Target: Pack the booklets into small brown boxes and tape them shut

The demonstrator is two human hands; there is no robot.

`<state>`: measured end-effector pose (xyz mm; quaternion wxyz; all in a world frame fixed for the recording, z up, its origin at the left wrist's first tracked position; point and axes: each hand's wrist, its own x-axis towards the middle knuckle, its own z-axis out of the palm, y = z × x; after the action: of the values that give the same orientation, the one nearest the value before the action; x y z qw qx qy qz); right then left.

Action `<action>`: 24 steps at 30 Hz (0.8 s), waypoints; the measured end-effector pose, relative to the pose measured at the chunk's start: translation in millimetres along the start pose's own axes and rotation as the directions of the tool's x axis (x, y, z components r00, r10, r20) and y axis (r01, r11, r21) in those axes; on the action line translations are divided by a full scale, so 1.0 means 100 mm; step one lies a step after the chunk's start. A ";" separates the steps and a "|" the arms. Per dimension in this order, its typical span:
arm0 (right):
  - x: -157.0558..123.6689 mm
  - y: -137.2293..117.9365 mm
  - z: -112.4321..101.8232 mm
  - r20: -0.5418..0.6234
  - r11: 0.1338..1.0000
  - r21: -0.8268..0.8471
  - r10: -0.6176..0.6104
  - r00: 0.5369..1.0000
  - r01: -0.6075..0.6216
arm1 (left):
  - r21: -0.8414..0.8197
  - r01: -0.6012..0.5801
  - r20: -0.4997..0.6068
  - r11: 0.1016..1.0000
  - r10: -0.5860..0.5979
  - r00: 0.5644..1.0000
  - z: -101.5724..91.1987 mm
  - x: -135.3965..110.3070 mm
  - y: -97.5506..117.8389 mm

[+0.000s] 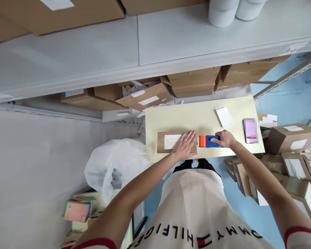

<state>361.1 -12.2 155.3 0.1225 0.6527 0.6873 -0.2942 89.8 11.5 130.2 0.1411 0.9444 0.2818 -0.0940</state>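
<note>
A long brown cardboard box [160, 147] with a white label [170, 141] lies along the near edge of the pale table [181, 117]. My left hand [186, 145] rests flat on the right part of the box, fingers stretched out. Just off the box's right end is a blue and orange tape dispenser [202, 141]. My right hand [226, 139] is wrapped round its blue end. From this height I cannot tell whether tape runs from the dispenser onto the box.
On the table lie a white pad [224, 116] and a phone [250, 130]. A shelf [171, 43] spans the front, with cardboard boxes [194, 79] beneath. Several boxes [290, 138] are stacked on the right; a clear plastic bag [114, 162] hangs at left.
</note>
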 end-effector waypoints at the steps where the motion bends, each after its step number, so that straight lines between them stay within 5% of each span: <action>1: -0.02 0.06 0.00 0.021 1.000 -0.008 -0.003 1.000 0.003 | 0.004 0.002 0.008 1.000 -0.002 1.000 0.00 0.00 -0.01; 4: -0.04 0.03 -0.03 0.072 0.996 -0.054 0.079 0.994 -0.075 | 0.010 -0.006 0.026 1.000 0.006 1.000 -0.04 -0.02 -0.01; 11: 0.08 -0.70 0.02 0.004 0.982 -0.085 0.168 0.986 -0.167 | 0.008 0.153 0.033 0.988 -0.153 0.988 -0.17 0.16 0.29; 15: -0.04 -0.35 0.43 -0.214 0.950 0.019 0.310 0.926 -0.313 | -0.175 0.190 -0.011 0.966 -0.195 0.981 -0.18 0.15 0.35; 18: -0.14 -0.01 0.86 -0.311 0.947 0.050 0.317 0.896 -0.318 | -0.306 0.203 -0.116 0.930 -0.248 0.962 -0.08 -0.11 0.15; 20: -0.18 0.11 1.11 -0.332 0.945 0.086 0.326 0.885 -0.315 | -0.397 0.365 -0.208 0.842 -0.470 0.858 0.07 -0.38 -0.07; 22: -0.20 0.14 1.27 -0.365 0.944 0.132 0.329 0.871 -0.301 | -0.552 0.500 -0.257 0.667 -0.707 0.659 0.25 -0.65 -0.30; 24: -0.21 0.06 1.34 -0.454 0.954 0.168 0.298 0.840 -0.248 | -0.747 0.479 -0.191 0.461 -0.839 0.510 0.42 -0.86 -0.48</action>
<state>340.3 -105.5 59.2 -0.0424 0.8013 0.5802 -0.1398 -12.4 -6.9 102.4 0.2994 0.6287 0.6826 0.2217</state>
